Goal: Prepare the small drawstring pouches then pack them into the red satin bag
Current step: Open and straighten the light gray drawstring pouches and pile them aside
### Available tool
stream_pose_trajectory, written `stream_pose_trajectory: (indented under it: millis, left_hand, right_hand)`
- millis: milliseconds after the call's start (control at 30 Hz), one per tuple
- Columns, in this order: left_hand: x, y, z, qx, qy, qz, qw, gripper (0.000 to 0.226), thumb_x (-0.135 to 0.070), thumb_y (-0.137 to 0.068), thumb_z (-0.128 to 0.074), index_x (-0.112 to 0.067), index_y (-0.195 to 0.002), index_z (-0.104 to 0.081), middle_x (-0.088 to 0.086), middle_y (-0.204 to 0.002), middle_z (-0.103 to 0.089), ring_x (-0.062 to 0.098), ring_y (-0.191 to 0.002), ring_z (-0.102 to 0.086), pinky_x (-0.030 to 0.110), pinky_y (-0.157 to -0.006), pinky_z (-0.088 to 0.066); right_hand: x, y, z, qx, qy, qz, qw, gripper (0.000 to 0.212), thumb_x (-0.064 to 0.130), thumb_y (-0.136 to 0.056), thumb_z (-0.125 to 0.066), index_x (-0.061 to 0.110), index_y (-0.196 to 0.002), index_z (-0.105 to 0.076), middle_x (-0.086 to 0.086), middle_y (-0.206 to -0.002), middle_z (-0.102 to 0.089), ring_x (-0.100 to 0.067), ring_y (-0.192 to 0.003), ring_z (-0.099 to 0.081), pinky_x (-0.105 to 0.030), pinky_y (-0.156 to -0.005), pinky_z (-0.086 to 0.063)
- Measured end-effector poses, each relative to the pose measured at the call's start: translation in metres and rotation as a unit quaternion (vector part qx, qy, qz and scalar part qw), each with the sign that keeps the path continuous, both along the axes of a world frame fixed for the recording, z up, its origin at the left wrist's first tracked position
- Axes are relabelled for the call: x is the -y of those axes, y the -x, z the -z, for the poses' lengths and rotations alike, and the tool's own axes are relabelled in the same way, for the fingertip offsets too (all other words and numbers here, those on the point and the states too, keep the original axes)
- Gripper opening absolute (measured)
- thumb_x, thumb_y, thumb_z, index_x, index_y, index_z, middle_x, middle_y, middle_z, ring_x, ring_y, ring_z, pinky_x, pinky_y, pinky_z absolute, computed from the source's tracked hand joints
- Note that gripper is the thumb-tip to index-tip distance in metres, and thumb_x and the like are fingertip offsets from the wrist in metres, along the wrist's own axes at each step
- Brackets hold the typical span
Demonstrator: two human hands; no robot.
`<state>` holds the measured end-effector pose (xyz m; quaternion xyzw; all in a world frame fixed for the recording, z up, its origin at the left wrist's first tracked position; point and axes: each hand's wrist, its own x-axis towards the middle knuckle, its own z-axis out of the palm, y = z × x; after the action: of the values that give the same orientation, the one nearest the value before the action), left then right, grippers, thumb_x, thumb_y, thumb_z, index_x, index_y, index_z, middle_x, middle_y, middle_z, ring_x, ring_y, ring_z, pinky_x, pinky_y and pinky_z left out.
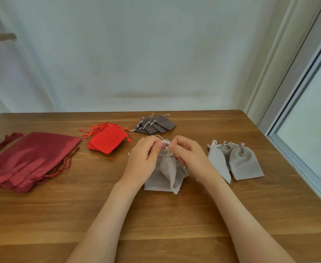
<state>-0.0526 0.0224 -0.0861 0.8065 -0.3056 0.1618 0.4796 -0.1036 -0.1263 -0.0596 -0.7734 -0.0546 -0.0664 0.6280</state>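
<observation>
A light grey pouch (167,175) stands half lifted in the middle of the table, on top of more flat grey ones. My left hand (143,158) and my right hand (188,152) both pinch its white drawstring at the gathered neck. Three light grey pouches (243,162) with cinched necks lie to the right. A stack of small red pouches (107,138) lies left of centre. Dark grey pouches (155,125) are fanned out behind my hands. The red satin bags (28,160) lie flat in a pile at the far left, cords trailing.
The wooden table (155,221) ends at a pale wall behind. A window frame (298,114) runs along the table's right edge. A wooden shelf edge (0,37) shows at the upper left.
</observation>
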Motion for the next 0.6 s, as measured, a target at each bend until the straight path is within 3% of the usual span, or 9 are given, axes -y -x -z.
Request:
stream_pose_trajectory:
  millis: [67,200,300,367,467,533,600]
  left_hand:
    - [0.0009,0.0020,-0.0003,-0.002,-0.013,0.015,1.000,0.034,-0.036,-0.095,-0.037,-0.014,-0.080,-0.060,-0.013,-0.076,-0.055,0.003,-0.079,-0.048,0.013,-0.069,-0.035]
    - [0.0003,0.0030,-0.0058,0.019,-0.034,0.041,0.998,0.030,-0.036,-0.096,-0.033,-0.032,-0.068,-0.043,-0.014,-0.062,-0.043,0.002,-0.069,-0.040,0.013,-0.066,-0.028]
    - [-0.0019,0.0025,-0.0048,0.003,-0.035,0.052,0.998,0.038,-0.037,-0.095,-0.034,-0.019,-0.064,-0.046,-0.011,-0.062,-0.042,0.004,-0.069,-0.038,0.015,-0.065,-0.027]
    - [-0.0031,0.0025,-0.0028,-0.006,-0.034,0.059,0.998,0.042,-0.037,-0.095,-0.034,-0.011,-0.065,-0.048,-0.006,-0.064,-0.044,0.007,-0.070,-0.039,0.017,-0.065,-0.026]
    - [-0.0029,0.0009,-0.0017,0.000,-0.032,0.053,0.998,0.042,-0.037,-0.094,-0.034,-0.011,-0.065,-0.048,-0.007,-0.063,-0.044,0.006,-0.069,-0.039,0.017,-0.065,-0.027]
    - [-0.0027,0.0008,-0.0030,0.003,-0.026,0.049,0.998,0.039,-0.035,-0.094,-0.035,-0.015,-0.063,-0.046,-0.011,-0.062,-0.041,0.005,-0.068,-0.037,0.016,-0.065,-0.026]
    - [-0.0026,0.0016,-0.0041,-0.007,-0.031,0.048,0.998,0.034,-0.035,-0.094,-0.036,-0.026,-0.062,-0.043,-0.013,-0.063,-0.042,0.004,-0.069,-0.037,0.015,-0.064,-0.026]
  right_hand:
    - [-0.0022,-0.0013,0.0005,0.028,0.020,0.023,0.999,0.014,0.026,-0.093,-0.059,0.014,-0.085,-0.058,0.015,-0.052,-0.050,0.000,-0.051,-0.044,-0.017,-0.056,-0.036]
    - [-0.0044,-0.0056,0.0049,0.067,0.067,0.051,0.994,0.004,0.026,-0.091,-0.061,0.023,-0.090,-0.059,0.008,-0.060,-0.052,-0.007,-0.059,-0.048,-0.026,-0.061,-0.043]
    - [-0.0040,-0.0079,0.0059,0.062,0.056,0.137,0.987,0.022,0.024,-0.087,-0.067,0.024,-0.089,-0.045,0.005,-0.064,-0.048,0.001,-0.053,-0.042,-0.013,-0.054,-0.038]
    - [-0.0001,-0.0075,0.0048,0.067,0.018,0.157,0.985,0.033,0.022,-0.085,-0.069,0.025,-0.095,-0.038,0.006,-0.061,-0.044,0.001,-0.048,-0.040,-0.012,-0.052,-0.037]
    - [0.0038,-0.0039,0.0025,0.090,0.013,0.077,0.993,0.025,0.017,-0.091,-0.062,0.023,-0.110,-0.048,0.008,-0.060,-0.050,0.000,-0.049,-0.044,-0.012,-0.052,-0.037]
    - [0.0003,-0.0032,0.0030,0.085,0.065,0.016,0.994,0.010,0.017,-0.092,-0.060,0.024,-0.098,-0.063,0.007,-0.066,-0.059,-0.001,-0.056,-0.049,-0.018,-0.058,-0.041]
    - [-0.0024,-0.0031,0.0036,0.060,0.088,0.002,0.994,0.009,0.020,-0.091,-0.061,0.026,-0.086,-0.065,0.001,-0.063,-0.058,-0.009,-0.058,-0.050,-0.028,-0.062,-0.043]
